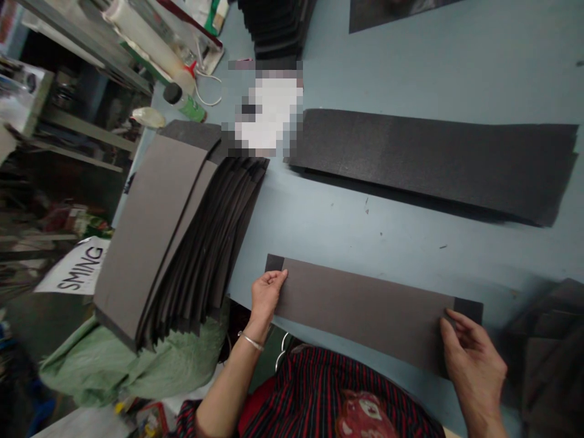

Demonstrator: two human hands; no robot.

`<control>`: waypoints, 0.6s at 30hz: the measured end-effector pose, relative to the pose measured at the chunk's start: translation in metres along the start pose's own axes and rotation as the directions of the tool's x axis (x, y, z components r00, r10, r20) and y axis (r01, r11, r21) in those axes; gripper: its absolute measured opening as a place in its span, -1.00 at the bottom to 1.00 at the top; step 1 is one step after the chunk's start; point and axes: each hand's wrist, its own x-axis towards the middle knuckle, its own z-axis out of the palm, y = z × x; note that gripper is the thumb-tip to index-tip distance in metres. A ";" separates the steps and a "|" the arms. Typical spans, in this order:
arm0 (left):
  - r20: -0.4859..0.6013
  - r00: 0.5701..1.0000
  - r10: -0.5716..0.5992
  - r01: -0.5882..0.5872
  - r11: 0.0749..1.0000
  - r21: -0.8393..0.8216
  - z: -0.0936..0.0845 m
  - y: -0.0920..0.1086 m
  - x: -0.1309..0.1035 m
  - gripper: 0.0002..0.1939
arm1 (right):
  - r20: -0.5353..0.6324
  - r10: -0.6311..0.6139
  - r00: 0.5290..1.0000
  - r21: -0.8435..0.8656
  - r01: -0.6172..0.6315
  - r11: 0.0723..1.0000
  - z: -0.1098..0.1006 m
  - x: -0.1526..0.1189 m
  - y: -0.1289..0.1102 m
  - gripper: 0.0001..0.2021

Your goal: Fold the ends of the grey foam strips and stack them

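A long grey-brown strip of sheet material (365, 304) with darker ends lies level at the near side of the table, in front of my body. My left hand (267, 294) pinches its left end, thumb and fingers together near the dark band. At the right end, my right hand (474, 353) grips the strip beside the other dark band, thumb on top and fingers curled at the edge. To the left stands a fanned stack of similar strips (150, 225). Beyond the held strip lies a pile of black strips (429, 158).
The blue-grey table (347, 234) carries another dark stack (278, 27) at the back. A green-labelled bottle (185, 102) stands at the far left edge. Dark pieces (554, 347) sit at the right. A green sack (132, 359) is below the left edge.
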 end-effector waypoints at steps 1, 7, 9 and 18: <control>-0.002 1.000 -0.003 0.003 1.000 -0.004 0.000 0.000 0.000 -0.52 | -0.002 -0.003 1.000 0.015 0.003 1.000 0.000 0.000 0.001 -0.48; -0.001 1.000 0.005 -0.005 1.000 -0.011 0.000 0.000 -0.001 -0.55 | 0.007 -0.016 1.000 0.070 0.015 0.997 0.002 0.001 0.005 -0.50; -0.013 1.000 -0.001 0.001 1.000 -0.007 0.001 0.001 -0.002 -0.55 | 0.002 -0.022 1.000 0.070 0.022 0.997 0.003 0.001 0.007 -0.52; -0.093 0.995 0.037 -0.018 0.981 0.193 -0.001 -0.002 0.003 -0.51 | 0.027 -0.118 0.993 0.066 0.116 0.991 0.005 0.002 0.010 -0.61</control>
